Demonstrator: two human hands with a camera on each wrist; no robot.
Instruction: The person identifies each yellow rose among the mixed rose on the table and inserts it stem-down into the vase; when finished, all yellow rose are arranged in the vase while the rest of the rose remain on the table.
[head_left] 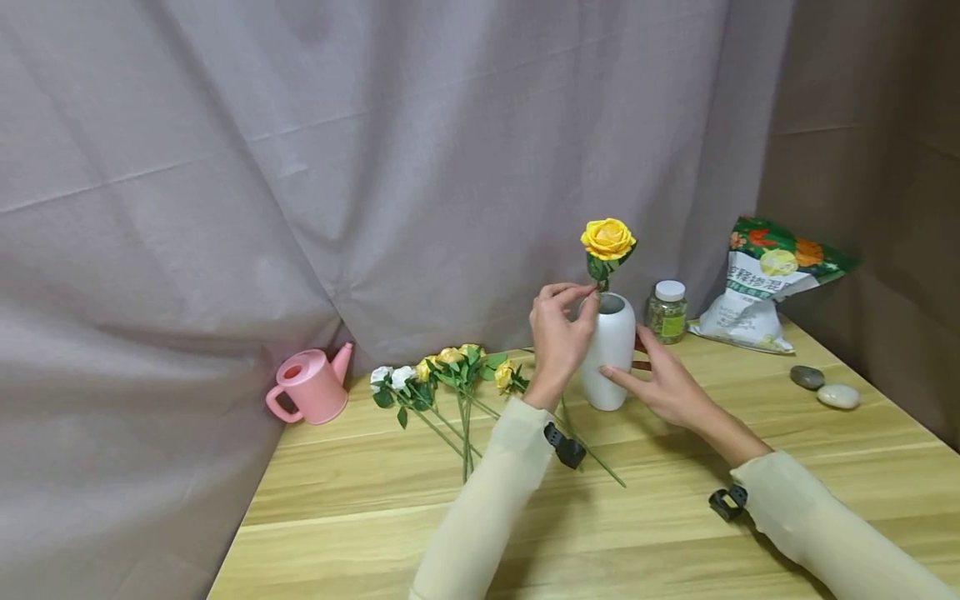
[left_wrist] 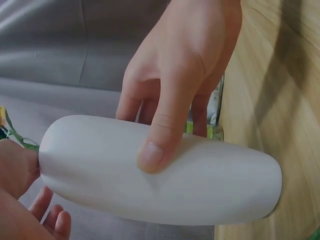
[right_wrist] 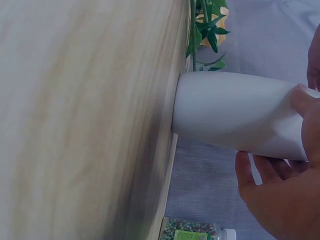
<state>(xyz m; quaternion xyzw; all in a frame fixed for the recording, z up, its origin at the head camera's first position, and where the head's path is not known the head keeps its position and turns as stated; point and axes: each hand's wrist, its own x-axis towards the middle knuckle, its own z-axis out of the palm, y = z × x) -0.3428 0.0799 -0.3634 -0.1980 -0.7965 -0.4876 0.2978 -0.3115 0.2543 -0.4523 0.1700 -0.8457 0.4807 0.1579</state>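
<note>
Pinching its stem, the left hand (head_left: 557, 333) holds 1 yellow rose (head_left: 608, 240) at the mouth of the white vase (head_left: 609, 337), right of centre; the right hand (head_left: 667, 387) clasps the vase's side.
On the wooden table (head_left: 337, 533) across the lower frame, loose roses (head_left: 450, 357) lie near centre, 2 stones (head_left: 838, 396) at right, with a pink watering can (head_left: 315, 392) at left; behind, a jar (head_left: 667, 315) and bag (head_left: 750, 308) stand before a grey curtain (head_left: 450, 167).

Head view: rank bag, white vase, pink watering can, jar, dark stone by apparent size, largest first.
1. Bag
2. White vase and pink watering can: too close to rank
3. Jar
4. Dark stone
</note>
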